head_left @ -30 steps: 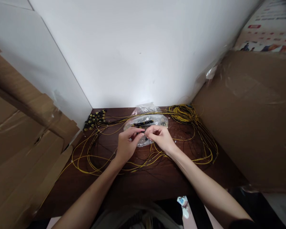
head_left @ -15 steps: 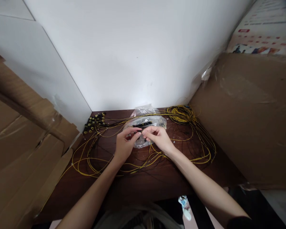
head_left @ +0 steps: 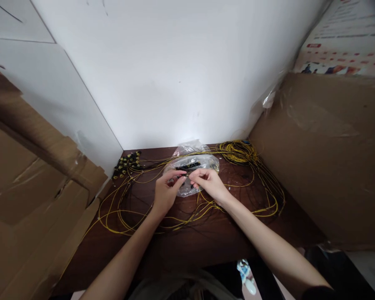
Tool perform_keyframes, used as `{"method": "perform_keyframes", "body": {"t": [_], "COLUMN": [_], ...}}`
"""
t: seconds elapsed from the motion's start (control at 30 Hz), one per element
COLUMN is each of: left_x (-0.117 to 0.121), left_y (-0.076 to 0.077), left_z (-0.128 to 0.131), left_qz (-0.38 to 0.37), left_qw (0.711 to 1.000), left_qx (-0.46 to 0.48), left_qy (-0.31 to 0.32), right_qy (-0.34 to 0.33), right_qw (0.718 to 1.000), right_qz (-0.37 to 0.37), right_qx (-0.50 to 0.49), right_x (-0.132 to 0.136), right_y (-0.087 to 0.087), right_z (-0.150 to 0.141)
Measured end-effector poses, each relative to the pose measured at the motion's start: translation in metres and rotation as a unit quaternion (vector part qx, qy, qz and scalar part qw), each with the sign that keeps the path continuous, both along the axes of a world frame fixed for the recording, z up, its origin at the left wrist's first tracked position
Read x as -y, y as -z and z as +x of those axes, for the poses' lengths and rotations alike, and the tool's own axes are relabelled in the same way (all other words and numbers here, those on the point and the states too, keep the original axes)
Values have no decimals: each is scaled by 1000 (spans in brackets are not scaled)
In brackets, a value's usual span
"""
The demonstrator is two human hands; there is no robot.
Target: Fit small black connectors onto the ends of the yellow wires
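My left hand (head_left: 166, 192) pinches a small black connector (head_left: 183, 175) between thumb and forefinger, above a clear plastic bag (head_left: 213, 161). Close on its right, my right hand (head_left: 210, 184) has thumb and forefinger pressed together on what looks like a thin wire end at the connector; the tip is too small to make out. Small black pieces (head_left: 192, 186) lie on the bag below the fingers. Long yellow and black wires (head_left: 203, 205) loop over the dark brown table (head_left: 206, 246) around both hands.
Several wired connectors with black and yellow ends (head_left: 126, 163) are clustered at the back left. A coil of yellow wire (head_left: 234, 151) lies at the back right. Cardboard (head_left: 34, 200) stands on the left, a large cardboard box (head_left: 325, 158) on the right, and a white panel (head_left: 175, 75) behind.
The view has shifted slightly, so everything sits a little lower and to the right. My hands stay together at the connector, with the fingertips a touch farther apart.
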State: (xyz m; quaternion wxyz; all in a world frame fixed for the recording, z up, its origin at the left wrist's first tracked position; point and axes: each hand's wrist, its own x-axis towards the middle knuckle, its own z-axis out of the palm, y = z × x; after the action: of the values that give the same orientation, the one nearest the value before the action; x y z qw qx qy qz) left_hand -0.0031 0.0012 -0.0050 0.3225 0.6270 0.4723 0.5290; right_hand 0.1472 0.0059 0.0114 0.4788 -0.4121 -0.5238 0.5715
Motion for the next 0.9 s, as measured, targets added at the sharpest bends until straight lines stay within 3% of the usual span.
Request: {"method": "perform_keyframes", "body": {"t": [0.5, 0.9], "left_x": [3, 3], "left_y": [4, 8], "left_z": [3, 3], "left_qz": [38, 42], "left_qw": [999, 999], "left_qx": [-29, -30], "left_qy": [23, 16], "right_qy": [22, 37], "right_qw": [997, 996], "right_qz": [44, 56], "right_qx": [64, 53], "right_x": [-2, -1], "right_y": [8, 9], "right_z": [4, 1]}}
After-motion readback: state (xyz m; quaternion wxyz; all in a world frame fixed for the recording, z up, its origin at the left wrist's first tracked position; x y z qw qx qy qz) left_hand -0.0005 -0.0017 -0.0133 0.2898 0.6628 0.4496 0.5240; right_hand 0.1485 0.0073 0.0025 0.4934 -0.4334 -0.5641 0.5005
